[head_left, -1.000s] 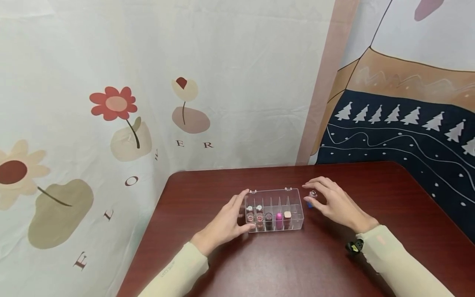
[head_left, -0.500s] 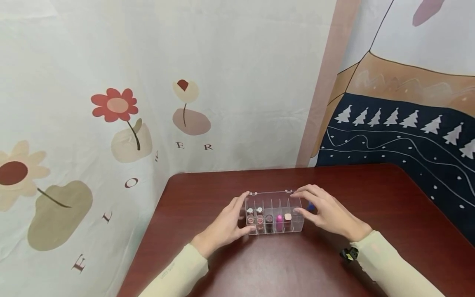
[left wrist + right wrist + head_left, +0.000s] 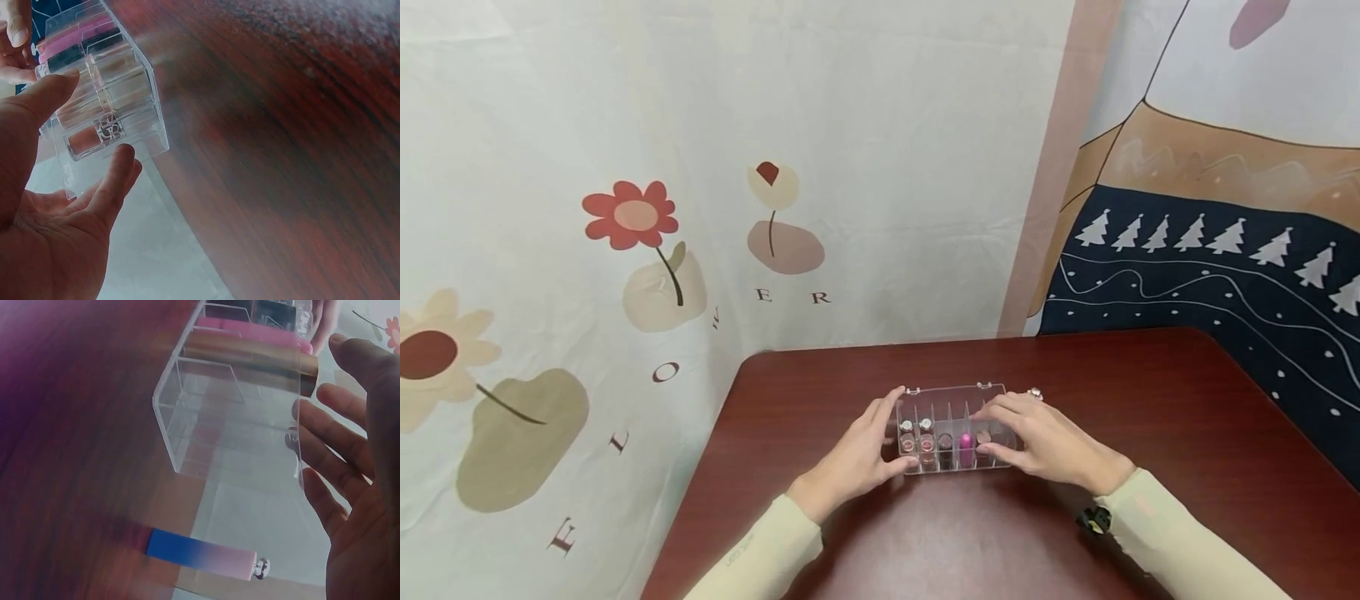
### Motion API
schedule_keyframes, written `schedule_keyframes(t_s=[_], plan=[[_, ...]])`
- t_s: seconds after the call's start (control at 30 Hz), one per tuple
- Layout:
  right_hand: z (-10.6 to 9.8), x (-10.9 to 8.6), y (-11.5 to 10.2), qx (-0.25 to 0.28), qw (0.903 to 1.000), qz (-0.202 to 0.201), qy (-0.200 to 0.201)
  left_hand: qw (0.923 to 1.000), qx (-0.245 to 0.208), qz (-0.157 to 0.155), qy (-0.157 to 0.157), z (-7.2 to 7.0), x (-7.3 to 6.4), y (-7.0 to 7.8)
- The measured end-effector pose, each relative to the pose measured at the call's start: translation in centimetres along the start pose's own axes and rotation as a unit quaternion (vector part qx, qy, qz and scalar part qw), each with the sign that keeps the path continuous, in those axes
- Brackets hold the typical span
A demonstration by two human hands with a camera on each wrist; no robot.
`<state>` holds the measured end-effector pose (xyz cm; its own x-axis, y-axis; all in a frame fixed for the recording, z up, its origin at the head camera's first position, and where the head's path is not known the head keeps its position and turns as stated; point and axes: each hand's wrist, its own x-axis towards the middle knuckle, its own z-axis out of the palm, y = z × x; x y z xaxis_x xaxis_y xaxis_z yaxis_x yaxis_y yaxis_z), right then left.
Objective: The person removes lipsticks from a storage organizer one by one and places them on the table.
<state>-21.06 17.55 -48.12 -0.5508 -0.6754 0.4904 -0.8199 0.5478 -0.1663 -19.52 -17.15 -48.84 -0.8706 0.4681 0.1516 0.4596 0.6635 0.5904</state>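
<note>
Box [image 3: 250, 412] is gripped by the left hand [image 3: 856, 450], right hand [image 3: 1051, 437] is held half-spread, empty, near gold tube [image 3: 256, 354]; likely reach step, careful pinch needed.

On the table [image 3: 955, 533], tubes [image 3: 966, 448] are seated in the box [image 3: 952, 410]; a loose tube [image 3: 203, 553] is placed to its right.

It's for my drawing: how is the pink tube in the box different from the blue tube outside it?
The pink tube looks bright pink; the blue tube fades from blue to pale pink.
The pink tube has a rounded top; the blue tube a silver knob.
The pink tube is inside the box; the blue tube is on the table.
Both stand upright.
</note>
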Motion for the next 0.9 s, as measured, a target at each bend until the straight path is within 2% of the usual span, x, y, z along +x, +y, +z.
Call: schedule_keyframes(t_s=[0.37,0.9], plan=[[0.8,-0.5,-0.2,-0.024,0.9994,0.016,-0.02,1.0,-0.004,-0.001,-0.002,0.2,-0.1,0.0],[1.2,-0.9,0.1,-0.017,0.9999,-0.003,0.0,0.9999,0.0,0.012,0.004,0.1,0.0,0.1]])
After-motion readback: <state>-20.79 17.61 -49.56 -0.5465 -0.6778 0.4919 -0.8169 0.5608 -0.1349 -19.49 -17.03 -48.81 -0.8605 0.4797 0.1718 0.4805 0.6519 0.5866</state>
